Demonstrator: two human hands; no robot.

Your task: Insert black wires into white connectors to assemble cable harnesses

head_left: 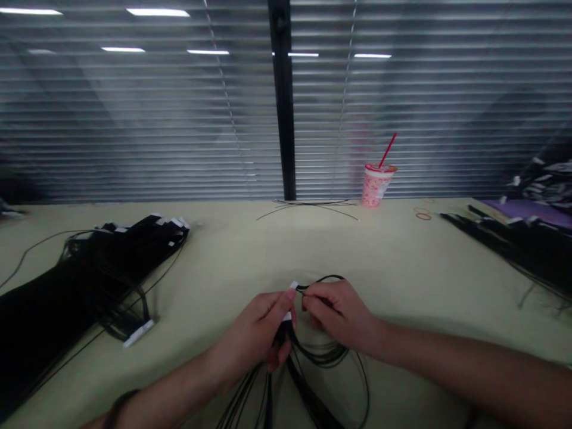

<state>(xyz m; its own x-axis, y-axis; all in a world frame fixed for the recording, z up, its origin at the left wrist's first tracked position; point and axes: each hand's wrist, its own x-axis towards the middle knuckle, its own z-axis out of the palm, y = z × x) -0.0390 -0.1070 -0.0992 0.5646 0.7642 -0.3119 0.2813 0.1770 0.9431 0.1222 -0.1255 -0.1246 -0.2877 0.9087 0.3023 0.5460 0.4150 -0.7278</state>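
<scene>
My left hand (261, 336) is closed around a bunch of thin black cables (313, 363) with a white tag at its top, low in the middle of the head view. My right hand (339, 313) pinches a small black loop of the same bunch just right of the tag. The two hands almost touch. The cables trail down from my hands toward the near edge of the pale table (250, 256).
A big heap of black cables with white tags (102, 262) lies at the left. Another dark pile (522, 238) sits at the right on something purple. A pink cup with a red straw (376, 185) and rubber bands (423, 215) stand by the blinds.
</scene>
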